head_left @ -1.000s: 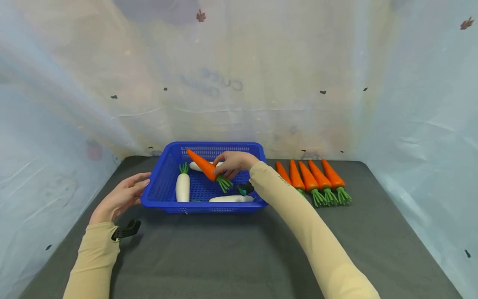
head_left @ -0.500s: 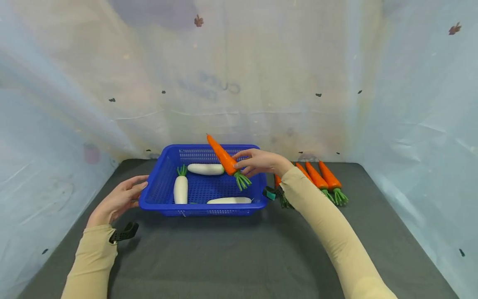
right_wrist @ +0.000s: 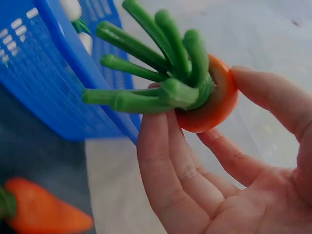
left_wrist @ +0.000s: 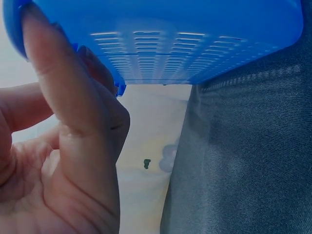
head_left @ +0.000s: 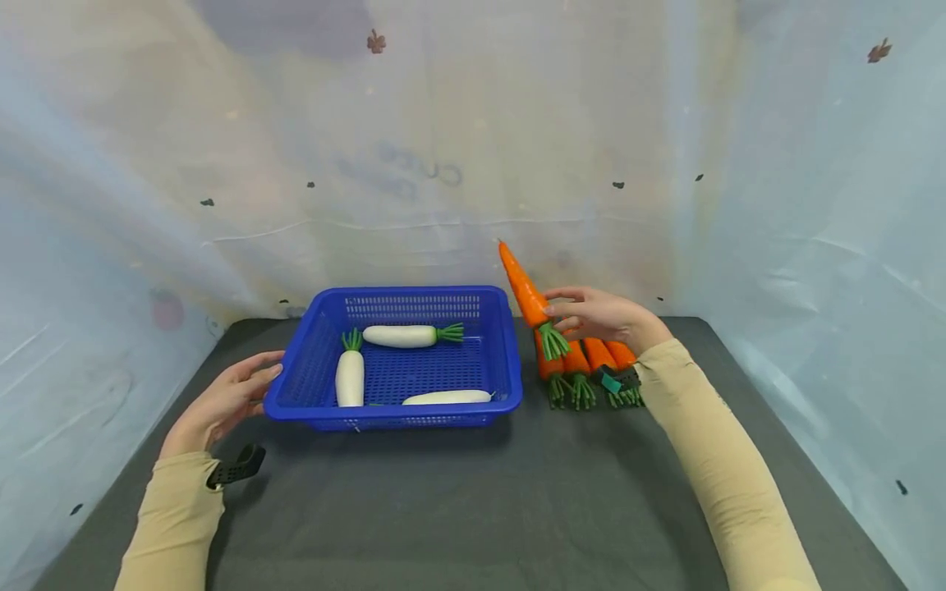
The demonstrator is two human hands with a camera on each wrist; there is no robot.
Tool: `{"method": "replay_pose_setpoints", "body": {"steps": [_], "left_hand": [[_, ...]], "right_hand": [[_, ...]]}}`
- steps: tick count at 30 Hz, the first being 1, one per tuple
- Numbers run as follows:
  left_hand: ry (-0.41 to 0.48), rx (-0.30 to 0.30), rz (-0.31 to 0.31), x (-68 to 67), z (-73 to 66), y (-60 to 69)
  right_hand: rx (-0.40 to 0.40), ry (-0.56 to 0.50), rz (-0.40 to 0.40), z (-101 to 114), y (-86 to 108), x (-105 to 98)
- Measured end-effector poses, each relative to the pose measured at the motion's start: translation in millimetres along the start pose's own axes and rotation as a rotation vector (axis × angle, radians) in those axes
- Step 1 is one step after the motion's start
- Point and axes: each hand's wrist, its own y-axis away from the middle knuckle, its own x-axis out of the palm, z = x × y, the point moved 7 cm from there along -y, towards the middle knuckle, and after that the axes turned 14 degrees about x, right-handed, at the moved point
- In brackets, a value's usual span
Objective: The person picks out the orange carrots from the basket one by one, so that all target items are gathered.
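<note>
An orange carrot (head_left: 523, 283) with green stems is pinched near its top between the thumb and fingers of my right hand (head_left: 602, 316), above other carrots to the right of the basket. In the right wrist view, its cut green stems (right_wrist: 180, 83) point toward the basket. At the left end of the blue plastic basket (head_left: 392, 414), my left hand (head_left: 229, 398) holds the rim, the thumb (left_wrist: 63, 83) pressed to it in the left wrist view. Three white radishes lie in the basket: one at the back (head_left: 399, 336), one at the left (head_left: 351, 377), one at the front (head_left: 447, 397).
Several carrots (head_left: 550, 361) lie side by side on the dark grey table (head_left: 414, 509), partly hidden by my right hand and wrist strap. Pale plastic sheeting (head_left: 517, 148) rises behind the table and at both sides.
My right hand has lifted the carrot out of the basket and carried it right, over the row of carrots. The left hand stays at the basket's rim.
</note>
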Motion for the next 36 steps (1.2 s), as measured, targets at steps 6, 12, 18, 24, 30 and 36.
{"method": "replay_pose_setpoints", "body": {"steps": [6,12,18,24,30,36], "left_hand": [[0.002,0.004,-0.009,-2.3,0.3,2.9],[0.036,-0.002,-0.01,0.7,1.2,3.0],[0.056,-0.006,0.0,3.1,1.2,2.3],[0.046,-0.008,0.003,2.3,1.0,1.5],[0.048,-0.009,0.004,2.4,1.0,0.0],[0.055,-0.014,0.001,1.6,2.1,-1.6]], "right_hand": [[-0.038,-0.034,-0.034,-13.7,32.4,-41.0],[-0.013,-0.007,-0.097,-42.4,56.7,-79.1],[0.024,-0.014,-0.156,-78.0,74.7,-110.2],[0.057,-0.01,-0.198,-110.9,82.8,-134.2],[0.131,0.014,-0.212,-144.7,79.0,-148.5],[0.203,0.015,-0.234,-168.0,72.1,-156.0]]}}
